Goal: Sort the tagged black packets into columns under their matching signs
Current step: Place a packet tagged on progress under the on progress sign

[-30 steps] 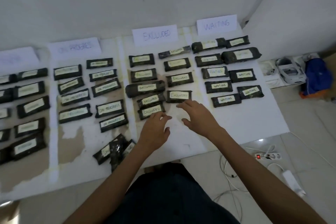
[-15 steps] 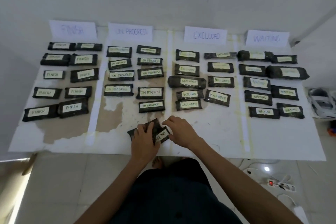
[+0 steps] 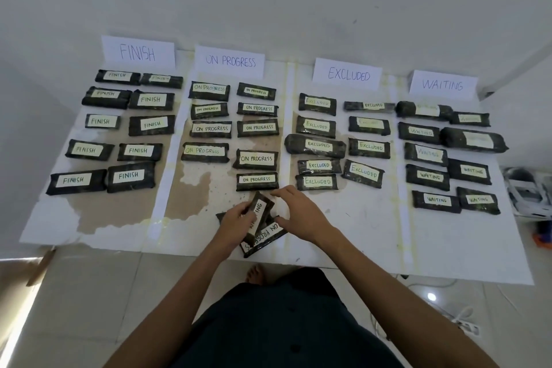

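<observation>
White sheet [image 3: 448, 248]: spread on the tiled floor [image 3: 89, 293]; four paper signs stand along its far edge
Signs: from far left corner to far right corner we read FINISH sign [image 3: 138, 52], ON PROGRESS sign [image 3: 230, 61], EXCLUDED sign [image 3: 348, 74], WAITING sign [image 3: 443, 85]
Sorted packets [image 3: 255, 158]: two files of black packets under each sign; the tags we can read match their sign
Left hand [image 3: 236, 222]: fingers curled round the WAITING packet [image 3: 260, 212], near the middle of the near edge
WAITING packet: tag up, tilted, long axis pointing towards the far edge, overlapping the packet below
ON PROGRESS packet [image 3: 265, 236]: slanted beneath the held one, just beside the near edge
Right hand [image 3: 301, 212]: fingers apart and loosely bent, gripping nothing; fingertips near the held packet's far end; we cannot tell whether the thumb touches a packet
Floor, right side: power strip [image 3: 466, 327] with cables
</observation>
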The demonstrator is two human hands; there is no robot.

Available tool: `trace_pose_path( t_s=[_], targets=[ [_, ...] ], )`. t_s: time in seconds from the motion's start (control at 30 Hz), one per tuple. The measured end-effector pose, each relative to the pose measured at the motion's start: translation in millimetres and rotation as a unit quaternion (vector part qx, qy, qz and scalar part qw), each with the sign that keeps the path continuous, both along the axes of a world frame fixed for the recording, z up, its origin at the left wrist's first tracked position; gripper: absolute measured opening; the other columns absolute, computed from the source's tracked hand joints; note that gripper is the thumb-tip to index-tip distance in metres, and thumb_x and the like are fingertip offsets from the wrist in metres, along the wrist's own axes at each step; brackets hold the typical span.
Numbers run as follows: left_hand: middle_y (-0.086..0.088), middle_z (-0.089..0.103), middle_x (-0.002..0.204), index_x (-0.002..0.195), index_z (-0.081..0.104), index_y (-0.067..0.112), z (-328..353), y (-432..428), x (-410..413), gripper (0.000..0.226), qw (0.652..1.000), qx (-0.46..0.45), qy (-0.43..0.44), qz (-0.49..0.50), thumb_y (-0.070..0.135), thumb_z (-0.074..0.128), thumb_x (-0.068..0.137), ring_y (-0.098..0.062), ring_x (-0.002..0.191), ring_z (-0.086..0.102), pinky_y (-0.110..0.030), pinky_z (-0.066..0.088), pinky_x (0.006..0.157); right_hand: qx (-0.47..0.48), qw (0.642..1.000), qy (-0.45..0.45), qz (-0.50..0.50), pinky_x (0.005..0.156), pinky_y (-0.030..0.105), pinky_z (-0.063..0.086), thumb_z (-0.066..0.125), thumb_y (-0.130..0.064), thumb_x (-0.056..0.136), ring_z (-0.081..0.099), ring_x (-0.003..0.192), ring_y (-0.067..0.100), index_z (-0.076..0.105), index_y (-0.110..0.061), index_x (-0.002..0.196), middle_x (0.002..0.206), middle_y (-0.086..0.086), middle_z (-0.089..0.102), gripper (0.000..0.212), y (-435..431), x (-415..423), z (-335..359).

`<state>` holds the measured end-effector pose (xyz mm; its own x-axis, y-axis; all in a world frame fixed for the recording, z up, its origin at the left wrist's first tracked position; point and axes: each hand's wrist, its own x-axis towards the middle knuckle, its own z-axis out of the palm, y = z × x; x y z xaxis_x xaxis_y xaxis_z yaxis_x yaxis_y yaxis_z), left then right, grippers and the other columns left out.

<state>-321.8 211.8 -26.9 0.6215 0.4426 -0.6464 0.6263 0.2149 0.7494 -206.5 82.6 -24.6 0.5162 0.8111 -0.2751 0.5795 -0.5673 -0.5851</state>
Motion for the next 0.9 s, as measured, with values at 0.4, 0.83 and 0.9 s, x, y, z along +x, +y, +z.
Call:
trace_pose_path(
  t_s=[0.4,0.83,0.9],
  targets=[
    [0.001,0.067,0.097,0.111,0.065,0.023,7,7,3,0.03,0.998,-0.013,-0.032,-0.061,0.008,0.059,0.086,-0.014,0.085,0.064,-0.023,0.051,0.062,0.038,0.983,-0.136,0.116,0.091,0.04,0.044,0.072,-0.012,0.07,0.049,0.11,0.029,0.052,-0.02,0.129,0.129,0.008,0.052,0.063,-5,1,7],
    [0.008,0.061,0.108,0.125,0.052,0.026,6,-37,39,0.042,0.965,0.145,-0.083,-0.202,0.025,0.063,0.085,-0.011,0.096,0.059,-0.021,0.047,0.079,0.036,0.983,-0.17,0.063,0.086,0.041,0.048,0.073,-0.005,0.068,0.054,0.101,0.03,0.06,-0.006,0.116,0.113,0.013,0.061,0.05,-71,22,5],
    [0.008,0.055,0.116,0.13,0.048,0.024,9,-54,49,0.046,0.938,0.222,-0.1,-0.246,0.029,0.061,0.086,-0.011,0.105,0.053,-0.025,0.043,0.088,0.02,0.985,-0.167,0.035,0.086,0.041,0.048,0.075,-0.006,0.068,0.055,0.099,0.03,0.06,-0.008,0.117,0.114,0.012,0.062,0.051,-96,30,8]
  ],
)
